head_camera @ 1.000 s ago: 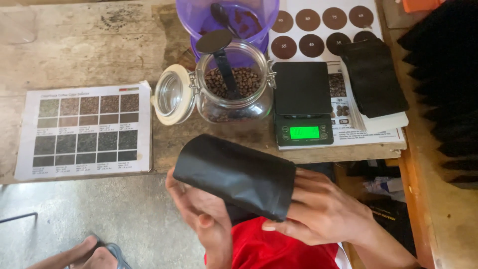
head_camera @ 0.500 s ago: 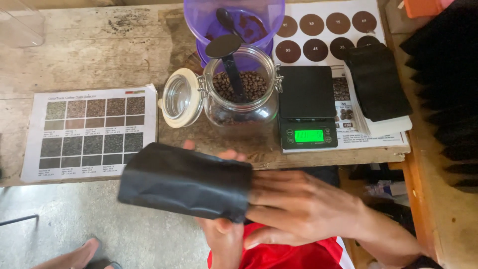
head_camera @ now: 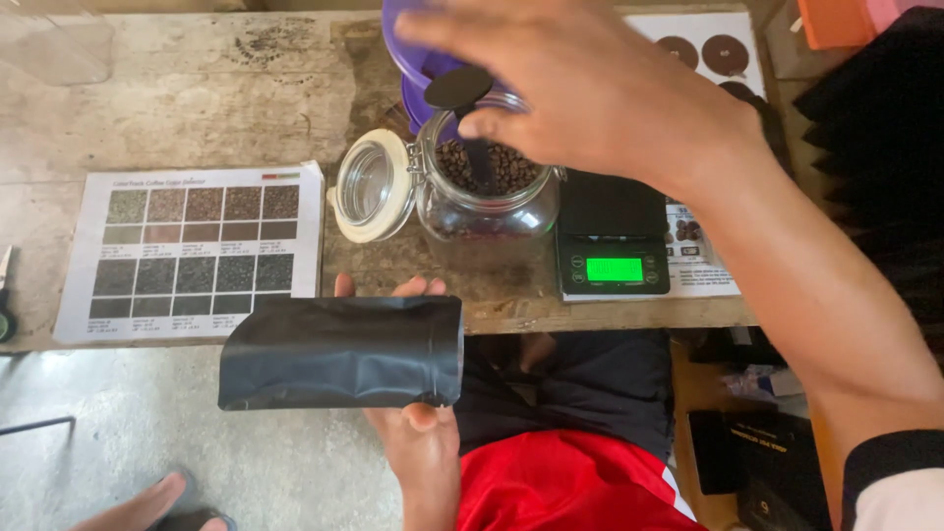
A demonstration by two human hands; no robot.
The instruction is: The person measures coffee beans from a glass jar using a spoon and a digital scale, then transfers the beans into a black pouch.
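Observation:
My left hand (head_camera: 418, 442) holds a matte black pouch (head_camera: 339, 352) flat and sideways, just below the front edge of the wooden table (head_camera: 197, 88). My right hand (head_camera: 590, 88) reaches over an open glass jar (head_camera: 487, 211) of coffee beans (head_camera: 506, 172). Its fingers and thumb pinch the top of a black scoop (head_camera: 457, 88) that stands in the beans. The jar's hinged lid (head_camera: 369, 187) hangs open to the left.
A black digital scale (head_camera: 612, 231) with a lit green display sits right of the jar. A purple container (head_camera: 418, 69) stands behind it. A printed colour-chart sheet (head_camera: 192, 246) lies at left. Black pouches (head_camera: 875, 128) are stacked at far right.
My right hand left the pouch and moved up to the scoop in the jar. The pouch turned level and now rests in my left hand alone.

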